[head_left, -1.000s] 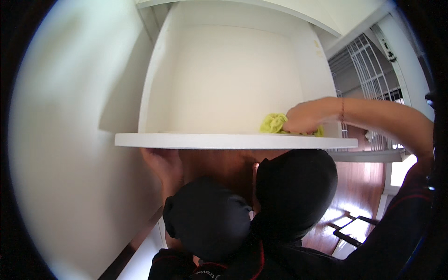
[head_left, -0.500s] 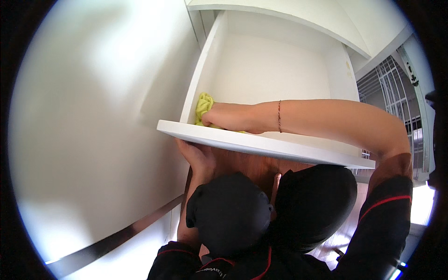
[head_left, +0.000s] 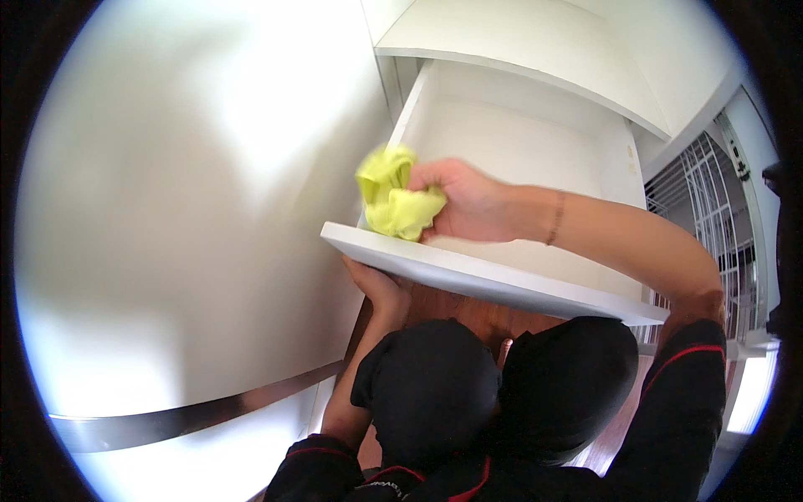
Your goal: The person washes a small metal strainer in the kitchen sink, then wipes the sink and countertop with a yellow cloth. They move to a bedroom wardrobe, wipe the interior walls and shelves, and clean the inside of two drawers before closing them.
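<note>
My right hand [head_left: 462, 201], slightly blurred, grips a crumpled yellow-green cloth [head_left: 393, 197] at the front left corner of a pulled-out white drawer [head_left: 527, 134], just above the rim; my forearm crosses the inside. My left hand [head_left: 376, 284] is against the drawer front [head_left: 493, 276] from below, on its left side, its fingertips largely hidden by the panel.
A large white panel [head_left: 184, 209] stands at the left, close to the drawer. A white shelf [head_left: 519, 33] lies above it. At the right are wire baskets [head_left: 694, 201] and a metal rail [head_left: 734, 146]. My black-clad knees are below the drawer, over wooden flooring [head_left: 452, 301].
My right hand and cloth moved from the drawer's right front to its left, then rose above the rim. The drawer appears lower and further right in view. My left hand stays at the front.
</note>
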Demonstrator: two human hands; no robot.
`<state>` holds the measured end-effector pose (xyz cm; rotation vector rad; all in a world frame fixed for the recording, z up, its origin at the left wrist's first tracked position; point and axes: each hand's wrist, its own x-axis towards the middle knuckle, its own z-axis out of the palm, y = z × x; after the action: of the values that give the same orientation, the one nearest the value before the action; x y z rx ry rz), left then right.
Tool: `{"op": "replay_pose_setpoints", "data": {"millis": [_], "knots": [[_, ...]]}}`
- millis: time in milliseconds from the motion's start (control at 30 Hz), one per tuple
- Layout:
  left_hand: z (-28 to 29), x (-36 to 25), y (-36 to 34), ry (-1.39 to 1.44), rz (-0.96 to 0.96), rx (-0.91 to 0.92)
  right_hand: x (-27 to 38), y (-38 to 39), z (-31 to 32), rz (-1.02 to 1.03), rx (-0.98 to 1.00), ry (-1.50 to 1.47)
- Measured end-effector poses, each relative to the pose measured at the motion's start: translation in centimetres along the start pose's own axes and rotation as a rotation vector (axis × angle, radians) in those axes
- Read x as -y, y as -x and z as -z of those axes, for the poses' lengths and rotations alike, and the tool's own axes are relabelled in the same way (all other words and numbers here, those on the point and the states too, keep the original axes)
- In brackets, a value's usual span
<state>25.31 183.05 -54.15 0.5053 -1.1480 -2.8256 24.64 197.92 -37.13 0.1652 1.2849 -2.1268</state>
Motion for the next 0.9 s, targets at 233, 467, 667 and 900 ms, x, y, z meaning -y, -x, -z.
{"op": "replay_pose_setpoints", "data": {"millis": [233, 467, 667, 900], "knots": [[-1.9, 1.3, -2.9, -0.093, 0.174, 0.028, 10.4, 4.2, -8.7, 0.659, 0.062, 0.491], [-3.4, 2.0, -5.1, -0.159, 0.205, 0.158, 6.2, -2.2, -4.2, 1.273, -0.409, 1.249], [-2.7, 3.1, -5.8, -0.128, 0.114, 0.192, -1.1, -4.1, -0.8, 1.046, -0.362, 1.69], [-3.8, 1.9, -4.4, -0.147, 0.112, 0.191, -0.8, -1.7, 0.0, 1.028, -0.562, 1.814]]}}
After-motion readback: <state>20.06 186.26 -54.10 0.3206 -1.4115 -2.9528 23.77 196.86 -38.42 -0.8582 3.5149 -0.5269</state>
